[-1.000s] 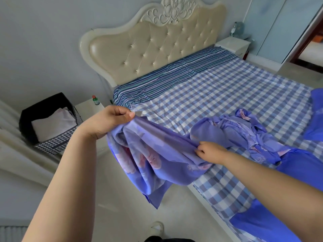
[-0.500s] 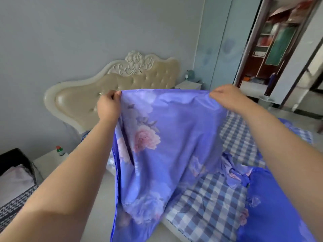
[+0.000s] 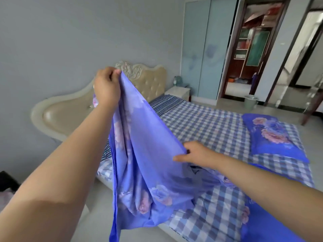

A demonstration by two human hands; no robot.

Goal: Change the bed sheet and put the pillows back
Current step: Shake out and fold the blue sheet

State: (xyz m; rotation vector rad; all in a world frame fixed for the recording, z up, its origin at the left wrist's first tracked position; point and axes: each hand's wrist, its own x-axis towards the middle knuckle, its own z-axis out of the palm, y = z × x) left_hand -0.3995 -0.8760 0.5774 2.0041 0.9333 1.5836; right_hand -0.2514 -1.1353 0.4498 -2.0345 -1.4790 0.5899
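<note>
A purple-blue floral sheet [image 3: 148, 165] hangs from my raised left hand [image 3: 107, 85], which pinches its top corner in front of the headboard. My right hand [image 3: 194, 152] is lower, over the bed, and grips the sheet's edge between thumb and fingers. The cloth slopes down between the two hands and drapes over the bed's near side toward the floor. The bed [image 3: 218, 126] is covered with a blue-and-white checked sheet, with a striped band at the head. A blue floral pillow [image 3: 272, 137] lies on the far right of the bed.
A cream tufted headboard [image 3: 70, 110] stands against the grey wall. A white nightstand [image 3: 178, 92] sits beyond the bed beside a pale blue wardrobe [image 3: 204, 49]. A bucket [image 3: 250, 102] stands near the open doorway. More blue floral fabric [image 3: 271, 224] lies at the lower right.
My right hand has dropped from headboard height down to the bed, sliding along the sheet's edge. My left hand stays high. The view has swung right, showing the pillow.
</note>
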